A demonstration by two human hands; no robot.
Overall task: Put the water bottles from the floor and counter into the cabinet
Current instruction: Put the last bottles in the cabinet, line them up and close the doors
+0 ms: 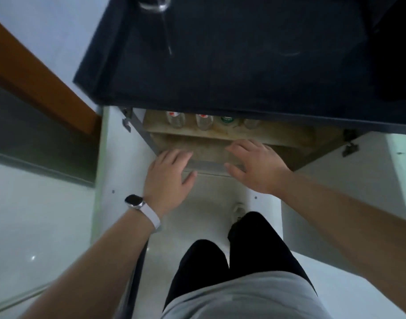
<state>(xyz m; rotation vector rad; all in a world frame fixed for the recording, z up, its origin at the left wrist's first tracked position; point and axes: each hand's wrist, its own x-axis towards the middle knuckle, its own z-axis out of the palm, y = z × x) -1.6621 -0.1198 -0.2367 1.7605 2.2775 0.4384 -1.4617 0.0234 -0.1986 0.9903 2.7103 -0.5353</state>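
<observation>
Water bottles (203,122) upright in a row inside the cabinet (317,157), under the dark surface (220,65), tucked back to leave room. Left hand (168,174) and right hand (258,166) before its front edge, each grip spread, empty.

Both bare forearms reach forward, hands side by side but apart. The left hand (168,173) is palm down, fingers loosely spread, with a watch (134,201) on its wrist. The right hand (258,166) is also palm down, fingers straight and relaxed, thumb out; neither holds anything.
</observation>
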